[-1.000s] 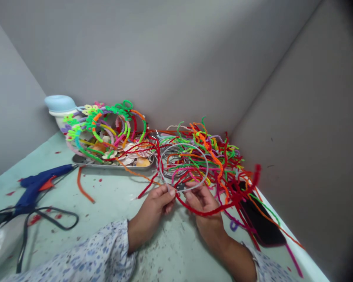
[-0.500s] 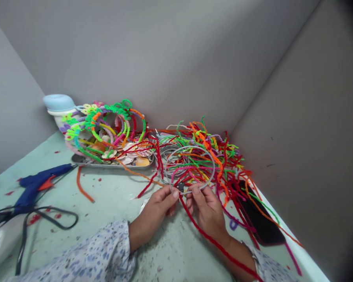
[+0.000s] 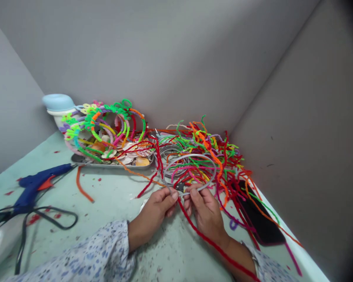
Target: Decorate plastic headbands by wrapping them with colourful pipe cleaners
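A thin grey wire hoop (image 3: 214, 172) is held up between my hands at its near side. My left hand (image 3: 161, 203) pinches it between thumb and fingertips at the left. On the right, the thumb and fingers of my right hand (image 3: 204, 209) are closed on the same hoop, a short gap away. A long red pipe cleaner (image 3: 200, 235) runs from my left fingertips down across my right wrist to the bottom of the view. Behind the hoop lie grey wire coils (image 3: 167, 152) and a heap of coloured pipe cleaners (image 3: 223, 156).
A metal tray (image 3: 117, 166) carries seashells (image 3: 126, 158) and several pipe-cleaner hoops (image 3: 106, 129). At the left lies a blue glue gun (image 3: 38, 182) with its black cord. A cup with a light blue lid (image 3: 59, 102) stands behind. A dark phone (image 3: 261, 219) rests on the right.
The hoop has tipped, its far side dropping lower and its outline looking flatter. My hands keep nearly the same place and grip.
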The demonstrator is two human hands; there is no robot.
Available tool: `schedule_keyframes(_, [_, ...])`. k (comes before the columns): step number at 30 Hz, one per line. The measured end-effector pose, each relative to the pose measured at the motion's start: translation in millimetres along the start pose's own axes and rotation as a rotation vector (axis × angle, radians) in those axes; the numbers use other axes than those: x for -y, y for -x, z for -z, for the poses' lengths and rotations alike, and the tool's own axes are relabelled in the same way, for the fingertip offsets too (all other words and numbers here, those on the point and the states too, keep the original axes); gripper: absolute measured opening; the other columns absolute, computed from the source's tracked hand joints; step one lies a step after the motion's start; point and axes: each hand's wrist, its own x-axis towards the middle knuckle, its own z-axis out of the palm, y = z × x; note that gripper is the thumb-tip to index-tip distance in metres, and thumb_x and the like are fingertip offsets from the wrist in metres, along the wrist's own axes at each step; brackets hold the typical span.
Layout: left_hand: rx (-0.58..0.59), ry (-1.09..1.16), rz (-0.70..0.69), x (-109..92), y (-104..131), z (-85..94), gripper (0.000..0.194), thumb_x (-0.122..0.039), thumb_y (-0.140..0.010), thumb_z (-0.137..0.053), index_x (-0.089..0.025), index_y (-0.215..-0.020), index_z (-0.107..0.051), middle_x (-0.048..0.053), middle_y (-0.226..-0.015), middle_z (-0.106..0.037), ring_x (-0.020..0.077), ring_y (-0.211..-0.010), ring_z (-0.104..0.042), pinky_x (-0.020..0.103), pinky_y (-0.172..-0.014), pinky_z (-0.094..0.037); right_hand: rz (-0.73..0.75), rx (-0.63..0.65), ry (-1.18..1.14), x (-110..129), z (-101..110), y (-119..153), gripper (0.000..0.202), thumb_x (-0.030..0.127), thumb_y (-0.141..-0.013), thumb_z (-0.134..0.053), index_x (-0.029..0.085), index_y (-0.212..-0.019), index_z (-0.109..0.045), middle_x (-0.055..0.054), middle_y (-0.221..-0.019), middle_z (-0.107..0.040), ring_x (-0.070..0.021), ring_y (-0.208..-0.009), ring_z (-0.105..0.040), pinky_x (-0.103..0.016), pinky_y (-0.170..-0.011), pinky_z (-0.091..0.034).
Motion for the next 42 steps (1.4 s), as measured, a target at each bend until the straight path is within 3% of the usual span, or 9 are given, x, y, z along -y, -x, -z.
schedule_keyframes(11, [0.032, 0.016, 0.021, 3.0, -0.9, 0.8, 0.025, -0.037, -0.084, -0.054, -0.014, -0.076, -0.058, -0.001, -0.065, -0.049, 0.0088, -0.051, -0.032, 0.023, -0.048, -0.023, -0.001, 0.011, 0.000, 0.3, 0.1, -0.7, 0.023, 0.042, -0.086, -0.057, 0.019, -0.087, -0.056, 0.004, -0.062, -0.059, -0.0079, -0.048, -0.052, -0.018, -0.046, -0.042])
schedule_keyframes(19, [-0.003, -0.029, -0.033, -0.4, 5.3, -3.1, 0.014, -0.030, -0.084, -0.054, -0.017, -0.081, -0.055, -0.002, -0.067, -0.050, 0.0100, -0.055, -0.039, 0.023, -0.054, -0.031, 0.023, -0.035, -0.019, -0.2, 1.8, -1.8, 0.021, 0.040, -0.087, -0.055, 0.019, -0.085, -0.054, 0.004, -0.063, -0.060, -0.0072, -0.048, -0.053, -0.018, -0.046, -0.042])
schedule_keyframes(27, [-0.140, -0.175, -0.111, 9.3, 3.8, 1.1, 0.016, -0.028, -0.080, -0.060, -0.018, -0.092, -0.056, -0.003, -0.067, -0.052, 0.0117, -0.060, -0.047, 0.022, -0.057, -0.035, 0.014, -0.010, -0.036, -4.4, 2.1, -4.2, 0.021, 0.039, -0.088, -0.055, 0.018, -0.085, -0.055, 0.004, -0.061, -0.060, -0.0063, -0.045, -0.052, -0.018, -0.045, -0.042])
schedule_keyframes(33, [-0.146, -0.215, -0.129, 12.6, 3.9, 2.1, 0.016, -0.027, -0.081, -0.058, -0.019, -0.094, -0.054, -0.002, -0.073, -0.056, 0.0099, -0.059, -0.045, 0.021, -0.056, -0.035, 0.022, -0.009, -0.048, -4.5, 2.7, -4.5, 0.020, 0.039, -0.087, -0.057, 0.019, -0.087, -0.056, 0.003, -0.063, -0.062, -0.0067, -0.048, -0.054, -0.017, -0.046, -0.043])
schedule_keyframes(42, [-0.165, -0.206, -0.145, 14.3, 2.6, 2.6, 0.017, -0.027, -0.080, -0.062, -0.017, -0.093, -0.057, -0.005, -0.063, -0.050, 0.0087, -0.053, -0.040, 0.020, -0.050, -0.031, -0.003, -0.085, -0.114, -4.0, -1.7, -6.6, 0.026, 0.042, -0.077, -0.067, 0.018, -0.081, -0.057, 0.003, -0.060, -0.062, -0.0066, -0.043, -0.053, -0.016, -0.041, -0.043])
